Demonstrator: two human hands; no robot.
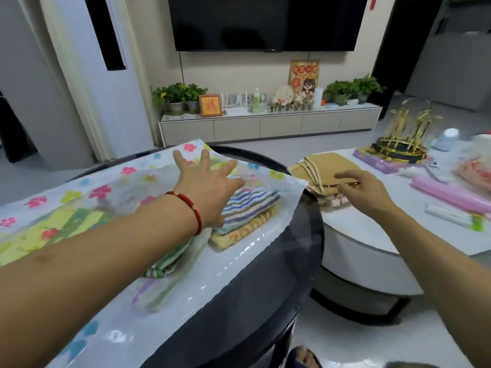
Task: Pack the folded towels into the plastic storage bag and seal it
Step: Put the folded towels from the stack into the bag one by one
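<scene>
A flower-printed clear plastic storage bag [119, 181] lies across the dark round table [265, 301]. Inside it show a blue-striped towel [249, 205] on a yellow towel [244, 229], green-striped towels [170, 264] and a yellow-green one [53, 229] at the left. My left hand [207, 181], fingers spread, lies flat on the bag's upper layer above the blue-striped towel. On the white table [372, 235] to the right sits a stack with a tan folded towel [324, 166] on top. My right hand [364, 189] reaches over that stack, its fingers touching the tan towel.
On the white table stand a gold ship model [401, 139] on a purple box [377, 162], a pink long box [451, 195], a white tube [451, 216] and a pink bundle [475, 168]. A TV cabinet [265, 123] lines the far wall. A gap separates both tables.
</scene>
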